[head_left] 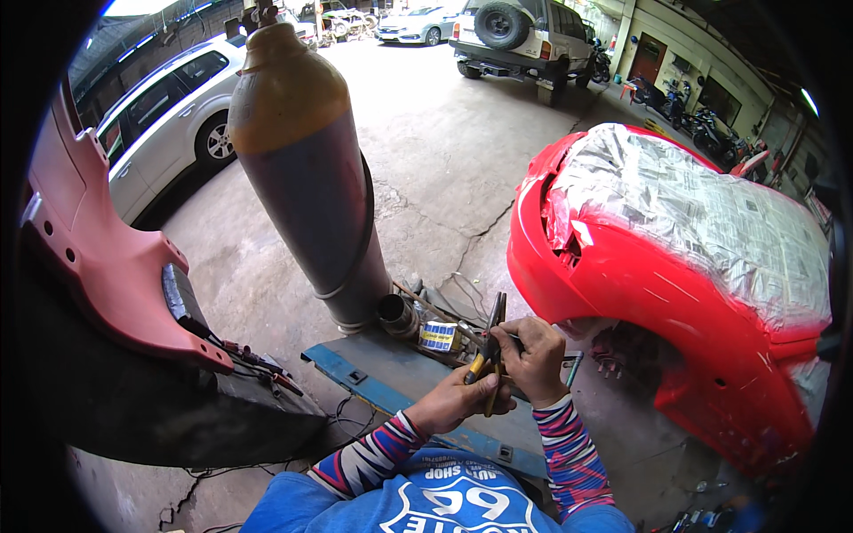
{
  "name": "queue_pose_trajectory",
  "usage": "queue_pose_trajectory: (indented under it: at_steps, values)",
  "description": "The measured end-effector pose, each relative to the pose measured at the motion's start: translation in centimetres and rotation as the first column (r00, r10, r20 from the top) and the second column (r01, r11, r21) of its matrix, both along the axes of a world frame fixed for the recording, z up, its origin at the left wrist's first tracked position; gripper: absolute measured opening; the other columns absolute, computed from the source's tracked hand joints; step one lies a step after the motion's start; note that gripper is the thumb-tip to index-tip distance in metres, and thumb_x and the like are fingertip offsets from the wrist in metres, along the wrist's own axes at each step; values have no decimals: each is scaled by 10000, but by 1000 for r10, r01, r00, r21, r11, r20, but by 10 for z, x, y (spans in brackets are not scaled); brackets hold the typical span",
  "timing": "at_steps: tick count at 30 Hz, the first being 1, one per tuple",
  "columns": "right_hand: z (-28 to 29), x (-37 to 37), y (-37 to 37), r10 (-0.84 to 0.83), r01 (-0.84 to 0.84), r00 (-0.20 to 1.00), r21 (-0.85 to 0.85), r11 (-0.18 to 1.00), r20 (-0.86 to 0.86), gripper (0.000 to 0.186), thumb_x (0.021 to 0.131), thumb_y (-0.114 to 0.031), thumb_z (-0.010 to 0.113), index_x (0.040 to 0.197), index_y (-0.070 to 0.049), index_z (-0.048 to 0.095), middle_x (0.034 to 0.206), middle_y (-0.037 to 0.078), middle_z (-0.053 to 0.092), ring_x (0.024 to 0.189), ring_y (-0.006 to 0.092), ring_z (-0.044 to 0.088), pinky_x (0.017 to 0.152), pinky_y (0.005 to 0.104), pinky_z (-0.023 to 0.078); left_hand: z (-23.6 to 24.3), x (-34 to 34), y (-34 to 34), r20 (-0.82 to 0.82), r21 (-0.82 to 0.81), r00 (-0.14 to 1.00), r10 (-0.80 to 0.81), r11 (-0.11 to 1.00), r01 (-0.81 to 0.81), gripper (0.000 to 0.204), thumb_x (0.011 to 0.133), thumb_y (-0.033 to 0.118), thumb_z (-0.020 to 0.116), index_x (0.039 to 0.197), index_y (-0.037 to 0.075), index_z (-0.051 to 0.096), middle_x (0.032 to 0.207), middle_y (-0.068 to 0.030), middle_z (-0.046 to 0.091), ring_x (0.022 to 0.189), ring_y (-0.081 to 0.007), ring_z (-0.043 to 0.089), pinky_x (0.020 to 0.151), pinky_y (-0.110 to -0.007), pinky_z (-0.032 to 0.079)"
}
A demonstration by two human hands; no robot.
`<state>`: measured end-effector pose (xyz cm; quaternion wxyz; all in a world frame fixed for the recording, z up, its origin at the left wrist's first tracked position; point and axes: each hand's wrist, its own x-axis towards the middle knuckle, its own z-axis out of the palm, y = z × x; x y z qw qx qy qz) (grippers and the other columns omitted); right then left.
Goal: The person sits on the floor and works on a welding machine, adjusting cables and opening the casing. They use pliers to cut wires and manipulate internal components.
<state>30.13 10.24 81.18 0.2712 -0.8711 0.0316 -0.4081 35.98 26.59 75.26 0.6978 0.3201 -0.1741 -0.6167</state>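
My left hand (450,402) is closed around the yellow-and-black handles of a pair of long-nosed pliers (478,368), whose dark jaws point up and away from me. Just to the right, my right hand (536,357) has its thumb and fingers pinched together beside the pliers' pivot. What sits in that pinch is too small or hidden to name. Both hands are over a low blue-edged metal platform (360,362). Beyond the pliers lie a small yellow, white and blue box (439,336) and a dark round metal can (397,314).
A tall gas cylinder (306,169) with a yellow top stands ahead. On the right is a red car body (613,262) masked with paper; on the left, a pink panel (107,249) and clamps with cables (262,362). A white car (173,107) and an off-roader (524,40) are parked farther back.
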Motion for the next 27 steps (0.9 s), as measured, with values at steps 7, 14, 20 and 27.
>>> queue_pose_trajectory:
  at_steps: [7,14,20,27]
  values:
    - [3,0,-1,14,-15,1000,-28,999,-5,143,845,-101,790,799,-54,663,715,123,656,654,346,651,586,433,498,12,1,2,15,34,1000,14,999,-15,321,1067,304,576,1268,62,512,1047,-82,629,977,-239,655,914,-424,554]
    - [0,3,-2,74,-74,997,-10,997,-27,144,828,-112,802,805,-48,675,732,112,666,671,331,655,604,416,499,-2,-8,-3,-104,38,992,75,997,-71,222,1038,310,632,1113,132,522,854,0,493,686,-138,457,631,-317,422]
    - [-11,9,-4,71,-74,994,-37,997,-77,135,814,-113,810,819,-35,700,729,121,661,673,323,649,609,417,488,-16,-10,-6,-168,69,983,68,996,-57,216,1008,300,680,1062,176,512,803,32,454,656,-114,404,587,-290,354]
    - [-30,11,-10,80,-79,981,15,997,-177,161,842,-151,791,820,-41,677,744,140,656,700,349,653,624,430,486,-30,-14,-7,-270,87,962,46,996,-24,210,1020,352,656,999,206,508,751,68,387,618,-82,348,547,-255,285]
